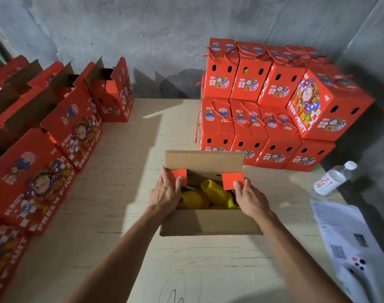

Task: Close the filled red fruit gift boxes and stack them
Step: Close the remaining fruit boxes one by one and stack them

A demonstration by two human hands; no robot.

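An open gift box (210, 221) stands in the middle of the table, its brown inner flaps up front and back. Inside lie fruits in yellow foam netting (213, 190). My left hand (167, 191) presses the small red left side flap (178, 175) inward, fingers fairly straight with the thumb on it. My right hand (251, 199) presses the red right side flap (233, 180) inward the same way. A two-layer stack of closed red boxes (272, 110) with rope handles stands at the back right.
A row of open red boxes (75, 127) lines the left side of the table. A water bottle (333, 178) lies at the right, with printed paper sheets (348, 239) nearer me. The grey wall stands behind the wooden table (125, 215).
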